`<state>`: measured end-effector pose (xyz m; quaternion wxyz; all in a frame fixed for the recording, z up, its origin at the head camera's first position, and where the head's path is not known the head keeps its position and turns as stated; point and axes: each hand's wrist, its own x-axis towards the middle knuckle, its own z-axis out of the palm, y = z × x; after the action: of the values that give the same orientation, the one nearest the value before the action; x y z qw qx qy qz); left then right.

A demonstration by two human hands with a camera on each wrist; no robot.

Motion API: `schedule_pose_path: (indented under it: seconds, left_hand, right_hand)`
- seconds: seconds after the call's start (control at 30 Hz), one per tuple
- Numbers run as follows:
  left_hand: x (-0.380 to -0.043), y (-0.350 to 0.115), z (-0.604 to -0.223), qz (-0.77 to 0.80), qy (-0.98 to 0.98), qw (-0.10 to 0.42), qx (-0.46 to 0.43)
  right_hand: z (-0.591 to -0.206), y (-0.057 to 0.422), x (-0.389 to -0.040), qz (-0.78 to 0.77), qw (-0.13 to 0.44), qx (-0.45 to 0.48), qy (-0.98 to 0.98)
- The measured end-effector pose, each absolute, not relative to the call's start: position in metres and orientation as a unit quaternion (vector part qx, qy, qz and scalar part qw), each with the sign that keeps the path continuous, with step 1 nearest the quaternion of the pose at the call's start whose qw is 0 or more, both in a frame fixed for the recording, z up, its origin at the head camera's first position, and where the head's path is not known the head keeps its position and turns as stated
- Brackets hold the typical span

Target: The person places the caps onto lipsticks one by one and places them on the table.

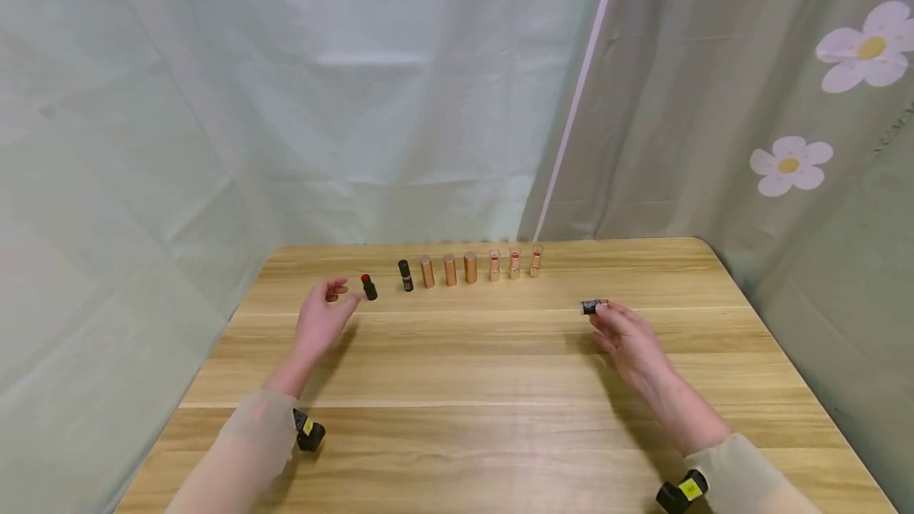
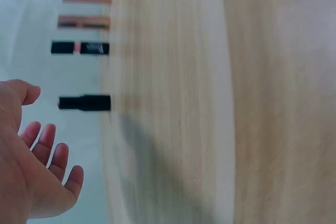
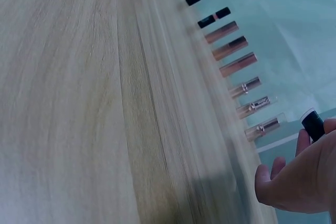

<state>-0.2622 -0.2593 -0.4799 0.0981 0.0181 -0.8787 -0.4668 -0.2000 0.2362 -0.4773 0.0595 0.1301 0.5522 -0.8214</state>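
A black lipstick [image 1: 369, 288] with its red tip bare stands upright at the left end of a row. My left hand [image 1: 328, 316] is just left of it, thumb tip close to the tube and fingers loosely bent. In the left wrist view that hand [image 2: 37, 166] holds nothing, and a gap shows between it and the lipstick [image 2: 86, 103]. Over the right side of the table, my right hand [image 1: 631, 343] pinches a small black cylinder [image 1: 589, 307] with white lettering and a pale end. Fingers hide part of this cylinder [image 3: 313, 124] in the right wrist view.
Along the wooden table's [image 1: 471, 387] back stand a capped black lipstick [image 1: 405, 276], several rose-gold tubes [image 1: 450, 270] and several clear-capped lipsticks [image 1: 515, 264]. Pale curtains [image 1: 400, 101] hang behind and beside the table.
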Motion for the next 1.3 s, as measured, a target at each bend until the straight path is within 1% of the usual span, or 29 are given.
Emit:
schedule_pose_path:
  seconds: [0.13,0.2,0.4,0.63,0.83,1.03,1.17,1.3]
  left_hand:
    - [-0.272,-0.263,-0.483,-0.455,-0.888,0.065,0.022]
    - [-0.278,-0.262,-0.486,-0.444,-0.894,0.057,0.028]
    - [-0.293,-0.256,-0.499,-0.411,-0.908,0.051,0.057]
    - [-0.302,-0.249,-0.507,-0.364,-0.926,0.051,0.087]
    - [-0.305,-0.244,-0.508,-0.328,-0.937,0.057,0.103]
    - [-0.304,-0.244,-0.507,-0.346,-0.93,0.063,0.109]
    - [-0.299,-0.245,-0.503,-0.376,-0.919,0.072,0.095]
    - [-0.291,-0.244,-0.493,-0.41,-0.907,0.062,0.074]
  right_hand:
    - [-0.476,0.236,-0.201,-0.819,0.06,0.129,0.556]
    - [-0.476,0.236,-0.201,-0.817,0.061,0.126,0.559]
    - [-0.478,0.233,-0.202,-0.814,0.061,0.125,0.563]
    - [-0.481,0.231,-0.201,-0.811,0.061,0.123,0.568]
    - [-0.482,0.231,-0.2,-0.805,0.062,0.121,0.577]
    - [-0.483,0.229,-0.201,-0.809,0.061,0.125,0.572]
    - [-0.481,0.229,-0.201,-0.807,0.06,0.122,0.574]
    - [-0.48,0.23,-0.2,-0.805,0.06,0.124,0.576]
